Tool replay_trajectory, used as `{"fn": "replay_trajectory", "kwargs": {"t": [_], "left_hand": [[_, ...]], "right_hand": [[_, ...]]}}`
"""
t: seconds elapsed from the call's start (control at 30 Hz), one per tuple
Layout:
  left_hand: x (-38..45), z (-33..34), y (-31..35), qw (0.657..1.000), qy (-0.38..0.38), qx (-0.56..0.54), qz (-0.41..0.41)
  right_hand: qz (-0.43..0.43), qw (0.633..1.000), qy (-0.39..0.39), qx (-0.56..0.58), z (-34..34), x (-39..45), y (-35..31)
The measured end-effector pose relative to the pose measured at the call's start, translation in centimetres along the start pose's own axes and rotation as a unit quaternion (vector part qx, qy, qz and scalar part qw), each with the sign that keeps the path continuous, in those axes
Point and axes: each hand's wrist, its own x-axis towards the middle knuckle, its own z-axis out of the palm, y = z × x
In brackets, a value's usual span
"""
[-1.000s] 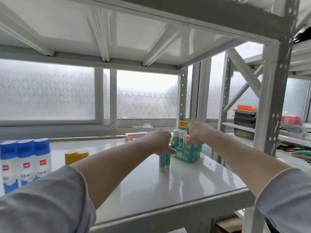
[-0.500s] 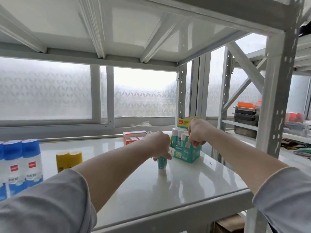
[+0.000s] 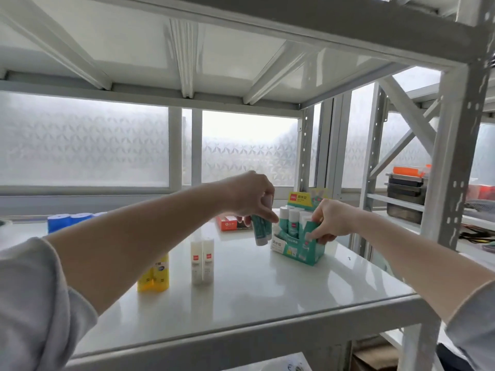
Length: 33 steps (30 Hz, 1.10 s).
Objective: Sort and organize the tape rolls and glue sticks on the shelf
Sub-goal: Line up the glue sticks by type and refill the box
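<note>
Spanning the whole view, the white metal shelf (image 3: 267,285) carries everything in play, with frosted windows behind it; on its right half stands the teal display box (image 3: 300,249), already holding several upright white-capped glue sticks at its back; the left hand (image 3: 249,195) hovers just left of the box, fingers curled round two teal glue sticks (image 3: 260,231) held clear of the surface and tilted; the right hand (image 3: 330,220) pinches the front edge of the box, apparently to steady it; nearer the front stand two yellow glue sticks (image 3: 154,274) and, just beside them, two white glue sticks (image 3: 202,261), each pair upright and touching; a row of blue-capped bottles (image 3: 72,220) sits far left, partly hidden by the arm, and a flat orange packet (image 3: 231,223) lies behind the left hand; by my reading the sorting is partway: like kinds are paired off, the box part-filled, the teal pair not yet seated; no tape rolls can be clearly made out.
</note>
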Motion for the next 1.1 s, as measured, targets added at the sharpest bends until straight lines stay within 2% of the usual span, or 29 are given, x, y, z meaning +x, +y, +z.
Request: {"fn": "replay_trajectory", "kwargs": {"t": [0.23, 0.37, 0.83, 0.9, 1.03, 1.1], "left_hand": [[-2.7, -0.8, -0.5, 1.0, -0.014, -0.004, 0.003], [-3.8, -0.8, -0.8, 1.0, -0.019, -0.018, 0.011], [-4.8, -1.0, -0.7, 1.0, -0.003, 0.016, 0.003], [-4.7, -0.9, -0.7, 1.0, 0.003, 0.018, 0.001], [-4.7, -1.1, -1.0, 0.999, 0.03, 0.025, -0.015], [-4.7, -1.3, -1.5, 0.998, 0.051, 0.027, -0.024]], "right_hand": [[-0.094, 0.994, -0.054, -0.014, 0.4, -3.2, -2.1], [-0.116, 0.99, -0.079, -0.023, 0.6, -4.3, -3.2], [-0.161, 0.985, -0.051, -0.024, 1.6, -4.8, -4.5], [-0.168, 0.984, -0.031, -0.04, 0.7, -5.3, -5.0], [-0.229, 0.964, 0.118, -0.072, -0.6, -5.9, -7.0], [-0.26, 0.956, 0.122, -0.054, 0.5, -6.3, -8.7]]}}
